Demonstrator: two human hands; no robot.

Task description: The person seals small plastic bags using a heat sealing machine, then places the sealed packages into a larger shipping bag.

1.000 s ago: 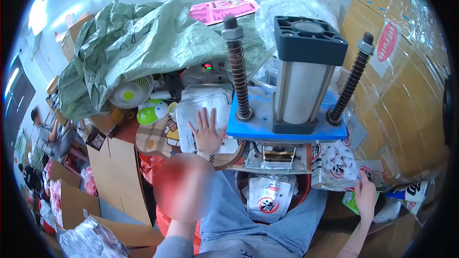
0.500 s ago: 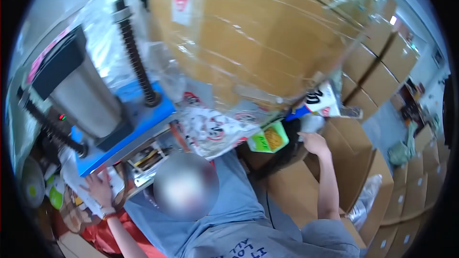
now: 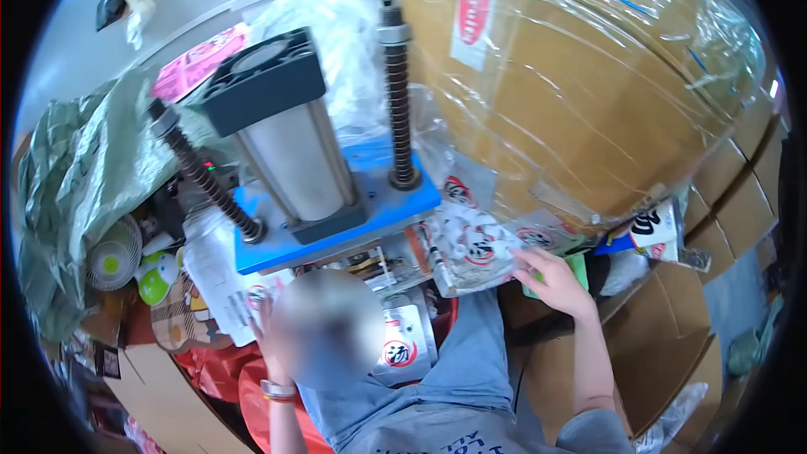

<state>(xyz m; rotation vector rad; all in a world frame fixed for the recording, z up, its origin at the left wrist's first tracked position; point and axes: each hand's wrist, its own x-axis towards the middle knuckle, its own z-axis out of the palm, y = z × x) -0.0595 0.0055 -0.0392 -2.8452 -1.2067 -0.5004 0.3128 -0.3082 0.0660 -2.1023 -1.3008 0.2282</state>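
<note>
My right hand (image 3: 556,284) reaches over the edge of a stack of white printed plastic bags (image 3: 477,250), its fingers stretched and the thumb apart. My left hand (image 3: 273,346) is by white printed sheets or bags (image 3: 225,273) at the press's front left. A blurred disc hides part of it; the visible fingers look stretched out. Between the hands stands a press with a blue plate (image 3: 336,217), a metal cylinder (image 3: 296,164) and two spring-wrapped rods. A silvery pouch with a red round mark (image 3: 405,340) lies at my lap.
A large plastic-wrapped carton (image 3: 572,84) stands behind the bags. An open cardboard box (image 3: 647,345) is at my right. A small fan (image 3: 115,254) and a green tarp (image 3: 80,176) are at the left. Stacked cartons (image 3: 748,172) line the far right.
The view has swung left. My right hand has moved from above the open box to the printed bags. My left hand has come nearer the press's front and is partly behind the blurred disc.
</note>
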